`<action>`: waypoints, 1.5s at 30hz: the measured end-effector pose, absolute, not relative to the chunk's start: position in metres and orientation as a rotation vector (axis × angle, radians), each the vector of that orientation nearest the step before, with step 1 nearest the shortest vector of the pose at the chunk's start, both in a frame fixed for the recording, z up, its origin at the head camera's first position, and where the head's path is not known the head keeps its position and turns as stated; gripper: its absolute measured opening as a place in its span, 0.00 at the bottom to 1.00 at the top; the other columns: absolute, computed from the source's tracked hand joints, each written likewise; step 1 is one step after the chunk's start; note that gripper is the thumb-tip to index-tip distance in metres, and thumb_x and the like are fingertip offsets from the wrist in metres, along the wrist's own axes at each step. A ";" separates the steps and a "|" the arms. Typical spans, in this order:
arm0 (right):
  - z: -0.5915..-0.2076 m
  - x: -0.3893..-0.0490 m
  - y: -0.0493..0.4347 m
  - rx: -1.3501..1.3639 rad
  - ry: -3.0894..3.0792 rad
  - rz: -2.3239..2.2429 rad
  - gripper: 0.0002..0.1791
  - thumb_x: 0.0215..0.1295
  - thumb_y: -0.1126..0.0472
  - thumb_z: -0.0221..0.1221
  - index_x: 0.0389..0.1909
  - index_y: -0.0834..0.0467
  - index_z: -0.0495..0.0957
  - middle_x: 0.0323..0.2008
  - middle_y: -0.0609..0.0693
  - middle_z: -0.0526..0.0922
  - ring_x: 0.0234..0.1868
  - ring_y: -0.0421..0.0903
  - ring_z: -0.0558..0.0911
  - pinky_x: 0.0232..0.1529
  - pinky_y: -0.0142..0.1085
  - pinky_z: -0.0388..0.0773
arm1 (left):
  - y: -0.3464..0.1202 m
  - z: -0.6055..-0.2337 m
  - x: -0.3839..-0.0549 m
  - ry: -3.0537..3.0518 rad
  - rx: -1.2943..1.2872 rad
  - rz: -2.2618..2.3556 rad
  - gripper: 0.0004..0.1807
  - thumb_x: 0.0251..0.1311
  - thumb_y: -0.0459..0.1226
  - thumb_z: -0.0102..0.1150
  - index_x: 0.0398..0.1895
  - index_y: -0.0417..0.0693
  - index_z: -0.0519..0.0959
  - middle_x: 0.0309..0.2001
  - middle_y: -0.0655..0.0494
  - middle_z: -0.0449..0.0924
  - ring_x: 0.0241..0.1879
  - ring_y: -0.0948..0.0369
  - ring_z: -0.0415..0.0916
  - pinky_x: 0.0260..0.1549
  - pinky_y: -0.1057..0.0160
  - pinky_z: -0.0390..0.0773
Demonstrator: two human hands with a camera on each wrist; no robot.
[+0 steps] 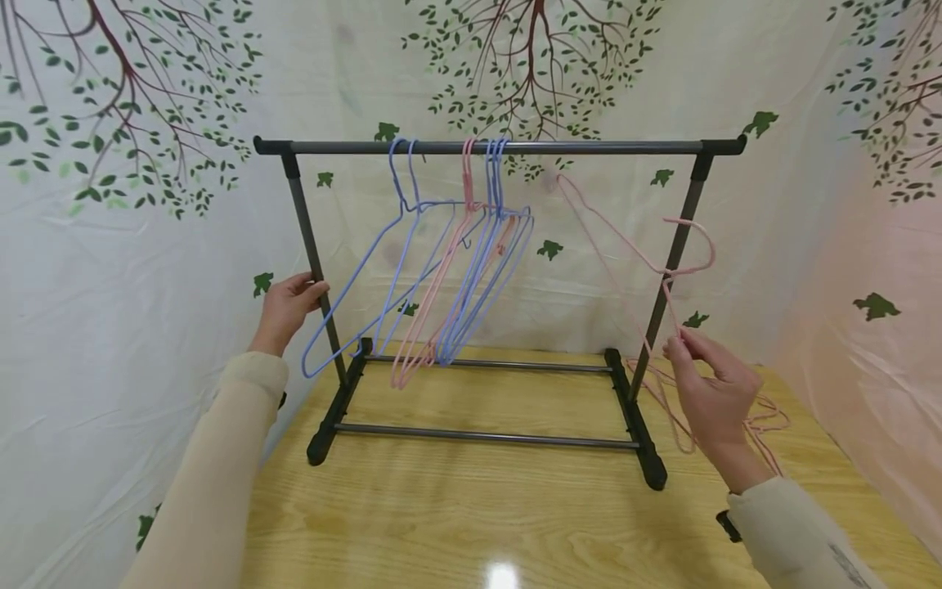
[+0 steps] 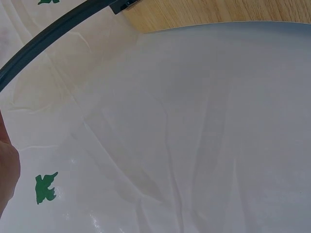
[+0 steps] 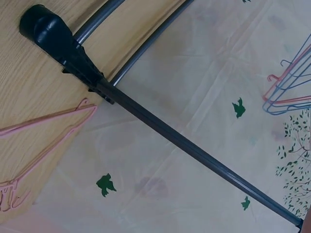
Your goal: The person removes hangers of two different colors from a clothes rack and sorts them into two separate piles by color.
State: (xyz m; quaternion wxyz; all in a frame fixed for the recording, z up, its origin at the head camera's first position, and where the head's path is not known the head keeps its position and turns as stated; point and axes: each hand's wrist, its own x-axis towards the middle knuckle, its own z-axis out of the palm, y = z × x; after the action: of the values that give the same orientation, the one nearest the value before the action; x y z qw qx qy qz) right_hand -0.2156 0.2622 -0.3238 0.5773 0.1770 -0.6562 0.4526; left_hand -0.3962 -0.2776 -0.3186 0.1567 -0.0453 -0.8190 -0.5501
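Note:
A dark metal garment rack (image 1: 603, 148) stands on the table. My left hand (image 1: 283, 311) holds its left post (image 1: 303, 217), thumb and fingers at the tube; the left wrist view catches only an edge of that hand. At the right post, my right hand (image 1: 714, 393) pinches a pink clothes hanger (image 1: 711, 249) by its frame just below the neck. This hanger is tilted, its hook off the rail, and it overlaps the post in the head view. Two blue hangers (image 1: 402, 196), then two pink hangers (image 1: 467, 180) and several more blue hangers (image 1: 495, 184) hang from the rail.
More pink hangers (image 3: 48, 117) lie on the wooden table (image 1: 441, 499) outside the rack's right foot (image 1: 648, 458). Two lower bars (image 1: 486, 436) join the feet. A pale cloth (image 1: 824, 270) with printed leaves and branches hangs behind and at the sides.

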 end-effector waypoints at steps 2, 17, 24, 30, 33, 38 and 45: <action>-0.326 -0.213 0.267 0.436 -1.499 1.073 0.08 0.57 0.79 0.63 0.38 0.75 0.84 0.32 0.49 0.88 0.33 0.30 0.83 0.41 0.21 0.78 | -0.277 -0.318 -0.396 -2.351 -0.123 -1.571 0.28 0.70 0.46 0.58 0.65 0.36 0.74 0.42 0.61 0.82 0.46 0.59 0.82 0.49 0.65 0.81; -0.337 -0.196 0.305 0.413 -1.328 1.126 0.07 0.55 0.77 0.65 0.34 0.79 0.83 0.30 0.56 0.88 0.31 0.32 0.85 0.41 0.21 0.79 | -0.277 -0.317 -0.396 -2.360 -0.111 -1.562 0.29 0.69 0.47 0.58 0.65 0.36 0.74 0.46 0.53 0.83 0.48 0.55 0.81 0.50 0.63 0.81; -0.339 -0.183 0.326 0.422 -1.318 1.119 0.07 0.55 0.79 0.63 0.33 0.82 0.81 0.30 0.55 0.88 0.31 0.32 0.85 0.38 0.19 0.78 | -0.275 -0.319 -0.397 -2.348 -0.131 -1.577 0.28 0.70 0.46 0.57 0.65 0.35 0.73 0.47 0.50 0.82 0.50 0.51 0.80 0.49 0.65 0.80; -0.349 -0.170 0.358 0.425 -1.396 1.062 0.07 0.56 0.80 0.62 0.33 0.83 0.79 0.32 0.52 0.87 0.33 0.30 0.85 0.37 0.16 0.76 | -0.274 -0.320 -0.398 -2.351 -0.107 -1.575 0.28 0.70 0.45 0.58 0.65 0.35 0.73 0.50 0.44 0.82 0.53 0.46 0.78 0.47 0.67 0.81; -0.356 -0.161 0.375 0.389 -1.446 1.043 0.07 0.57 0.79 0.62 0.35 0.82 0.79 0.33 0.48 0.87 0.34 0.29 0.85 0.36 0.14 0.75 | -0.275 -0.320 -0.399 -2.350 -0.104 -1.579 0.28 0.70 0.45 0.58 0.65 0.35 0.73 0.47 0.50 0.82 0.52 0.49 0.80 0.46 0.68 0.82; -0.367 -0.140 0.400 0.648 -1.504 1.175 0.14 0.64 0.78 0.58 0.46 0.86 0.73 0.41 0.50 0.87 0.45 0.35 0.84 0.46 0.19 0.76 | -0.275 -0.319 -0.397 -2.355 -0.121 -1.568 0.28 0.70 0.46 0.58 0.65 0.35 0.74 0.51 0.44 0.82 0.47 0.57 0.82 0.49 0.64 0.81; -0.381 -0.126 0.415 0.251 -1.636 1.027 0.11 0.62 0.78 0.59 0.45 0.80 0.78 0.38 0.35 0.86 0.40 0.26 0.82 0.40 0.14 0.74 | -0.277 -0.319 -0.396 -2.369 -0.094 -1.569 0.29 0.70 0.47 0.58 0.66 0.37 0.73 0.51 0.47 0.82 0.48 0.57 0.82 0.50 0.63 0.80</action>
State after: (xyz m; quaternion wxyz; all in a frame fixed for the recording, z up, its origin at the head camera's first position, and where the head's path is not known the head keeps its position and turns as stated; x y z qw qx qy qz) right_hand -0.1263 0.4154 -0.3808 0.5620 0.1067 -0.6948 0.4360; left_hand -0.3957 -0.2774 -0.3187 0.1488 -0.0327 -0.8240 -0.5457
